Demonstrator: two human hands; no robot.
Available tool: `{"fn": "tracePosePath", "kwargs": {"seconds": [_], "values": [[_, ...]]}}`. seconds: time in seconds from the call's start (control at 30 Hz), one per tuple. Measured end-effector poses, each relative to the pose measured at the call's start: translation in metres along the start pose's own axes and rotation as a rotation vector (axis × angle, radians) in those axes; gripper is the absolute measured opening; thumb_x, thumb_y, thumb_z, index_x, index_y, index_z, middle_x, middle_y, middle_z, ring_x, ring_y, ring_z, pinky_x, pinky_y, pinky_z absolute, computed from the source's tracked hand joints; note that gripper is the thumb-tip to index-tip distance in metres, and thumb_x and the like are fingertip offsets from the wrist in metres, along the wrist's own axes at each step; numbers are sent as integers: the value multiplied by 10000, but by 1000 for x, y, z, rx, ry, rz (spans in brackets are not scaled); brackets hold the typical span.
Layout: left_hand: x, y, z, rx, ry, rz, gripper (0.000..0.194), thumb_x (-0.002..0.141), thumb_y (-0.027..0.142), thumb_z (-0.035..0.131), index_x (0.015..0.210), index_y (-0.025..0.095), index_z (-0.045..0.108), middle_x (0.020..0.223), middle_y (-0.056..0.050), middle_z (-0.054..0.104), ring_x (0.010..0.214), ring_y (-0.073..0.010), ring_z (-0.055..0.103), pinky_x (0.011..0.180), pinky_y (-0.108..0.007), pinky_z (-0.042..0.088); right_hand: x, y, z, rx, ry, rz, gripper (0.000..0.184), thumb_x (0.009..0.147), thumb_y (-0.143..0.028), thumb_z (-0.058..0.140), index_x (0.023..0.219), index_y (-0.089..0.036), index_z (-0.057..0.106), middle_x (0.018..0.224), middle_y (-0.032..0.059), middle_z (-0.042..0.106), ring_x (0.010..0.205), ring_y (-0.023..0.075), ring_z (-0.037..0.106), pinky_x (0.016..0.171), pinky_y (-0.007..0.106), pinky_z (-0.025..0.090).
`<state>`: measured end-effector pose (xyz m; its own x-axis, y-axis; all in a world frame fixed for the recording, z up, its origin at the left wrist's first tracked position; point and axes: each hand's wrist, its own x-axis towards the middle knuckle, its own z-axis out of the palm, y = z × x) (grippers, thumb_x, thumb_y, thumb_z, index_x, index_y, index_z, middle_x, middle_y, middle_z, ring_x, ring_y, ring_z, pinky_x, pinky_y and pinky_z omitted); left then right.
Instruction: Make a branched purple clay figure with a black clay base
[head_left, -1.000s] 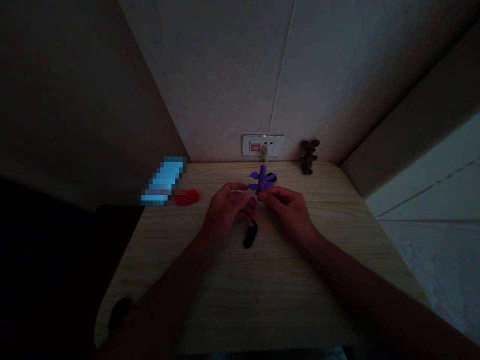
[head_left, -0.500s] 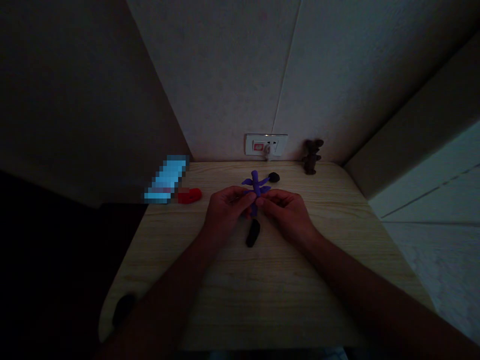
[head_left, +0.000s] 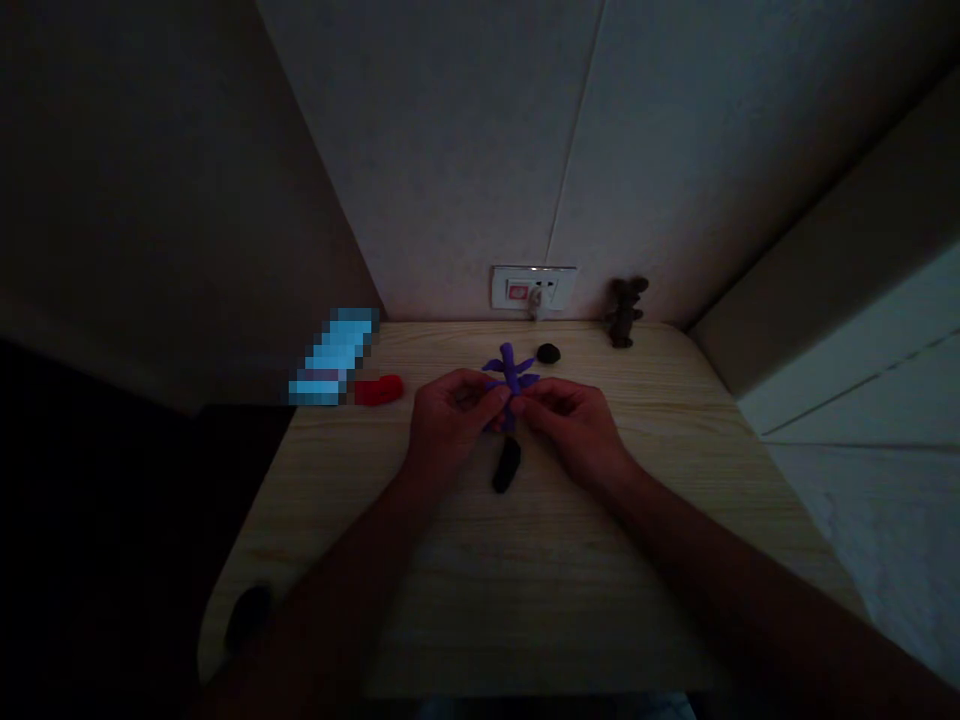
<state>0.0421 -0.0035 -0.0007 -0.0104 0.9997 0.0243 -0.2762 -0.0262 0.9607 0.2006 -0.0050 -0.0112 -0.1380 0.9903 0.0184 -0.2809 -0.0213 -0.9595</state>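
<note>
A purple clay figure [head_left: 508,362], a thick stem with leaf-like pieces out to both sides, stands between my hands above the table. My left hand [head_left: 452,415] pinches it from the left with thumb and fingers. From the right, my right hand [head_left: 571,425] closes on the same purple piece, its thumb near the left thumb. The fingertips hide the figure's lower middle. Just below the hands lies a black oblong lump [head_left: 507,465], and a small round black lump [head_left: 548,354] rests behind them.
A red lump [head_left: 379,390] lies left of my hands beside a blurred-out bright screen [head_left: 334,355]. At the back right stands a brown clay figure [head_left: 622,312]. A dark object [head_left: 249,615] sits at the wooden table's [head_left: 525,600] front left. A wall socket [head_left: 533,290] is behind.
The top of the purple figure has tipped slightly to the left between my fingers. Both hands stay almost in place, and the other things have not moved.
</note>
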Motion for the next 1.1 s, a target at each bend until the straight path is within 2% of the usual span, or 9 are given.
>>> {"fn": "tracePosePath", "kwargs": {"seconds": [0.13,0.3,0.53,0.7,0.93,1.1], "values": [[0,-3,-1,-9,-10,-22,234,675,297,911,786,161,756,669,-1,737,530,-105,635,548,-232,548,-1,-2,1,-6,-18,2,270,657,-372,980,723,-208,775,607,-30,667,609,145,642,643,306,549],[1,-6,-3,11,-27,-37,184,716,295,877,823,160,810,633,-1,722,540,-92,613,561,-213,512,-2,-2,1,-10,-31,-5,239,676,-391,965,737,-222,807,612,-23,671,558,126,576,594,295,510],[2,-11,-4,-62,-52,-53,229,700,344,904,843,175,843,717,-27,760,590,-101,622,592,-231,518,0,6,-5,13,4,26,205,676,-350,969,782,-226,845,650,-13,710,523,79,479,504,239,351],[2,-12,-6,3,-31,-33,210,721,355,906,825,183,847,658,-14,725,584,-103,603,595,-234,502,0,7,-5,9,-23,45,214,699,-393,955,771,-224,846,614,-14,687,521,84,467,506,249,333],[1,-11,-6,64,-12,-2,177,728,338,891,687,184,814,584,3,676,545,-92,571,566,-227,465,0,8,-7,27,-61,71,215,692,-391,960,752,-222,842,618,-10,694,524,85,456,508,252,317],[1,-11,-8,27,-48,-18,189,723,344,898,695,177,816,596,-8,690,553,-96,575,574,-231,460,0,4,-6,60,-99,88,232,690,-401,963,748,-215,838,628,-8,694,535,90,463,524,263,327]]}}
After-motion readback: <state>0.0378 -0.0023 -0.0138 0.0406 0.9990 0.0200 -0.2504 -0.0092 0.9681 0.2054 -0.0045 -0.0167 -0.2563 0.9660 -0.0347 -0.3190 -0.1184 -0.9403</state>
